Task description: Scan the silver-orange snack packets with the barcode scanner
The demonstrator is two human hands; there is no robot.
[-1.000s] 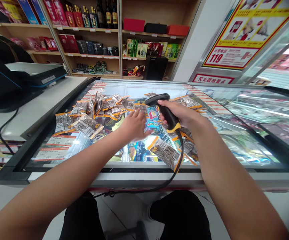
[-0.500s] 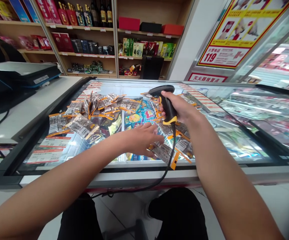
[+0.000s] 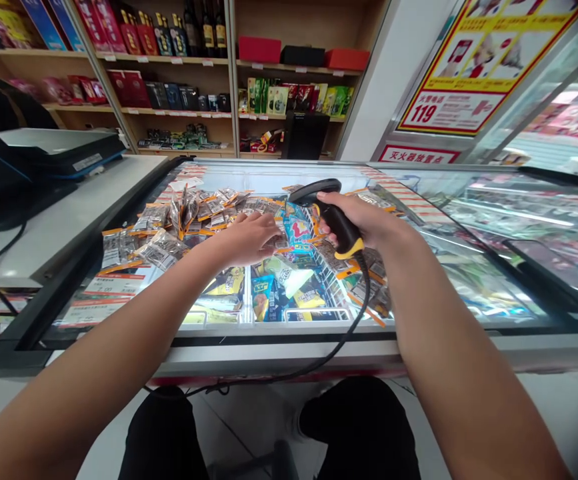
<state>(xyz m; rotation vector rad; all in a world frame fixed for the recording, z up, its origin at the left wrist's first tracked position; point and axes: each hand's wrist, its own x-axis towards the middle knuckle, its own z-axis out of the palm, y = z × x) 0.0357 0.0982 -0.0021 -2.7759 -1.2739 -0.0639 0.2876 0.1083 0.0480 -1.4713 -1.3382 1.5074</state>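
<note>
My right hand [image 3: 369, 223] grips a black barcode scanner [image 3: 336, 223] with a yellow band, its head pointing left over the glass lid [image 3: 469, 280] of a chest freezer. My left hand [image 3: 246, 239] hovers just left of the scanner head, fingers curled down on a small snack packet [image 3: 283, 248] with an orange edge, which is mostly hidden beneath the hand. The scanner cable [image 3: 356, 327] hangs over the freezer's front edge.
A heap of similar packets [image 3: 169, 227] lies on the lid to the left, with more packets [image 3: 369, 293] under my right wrist. A black register [image 3: 43, 157] sits on the white counter at left. Stocked shelves [image 3: 193, 100] stand behind. My knees are below the freezer.
My left hand reached to the packets near the front edge, took one and drew back up beside the scanner head. The scanner shifted slightly in my right hand.
</note>
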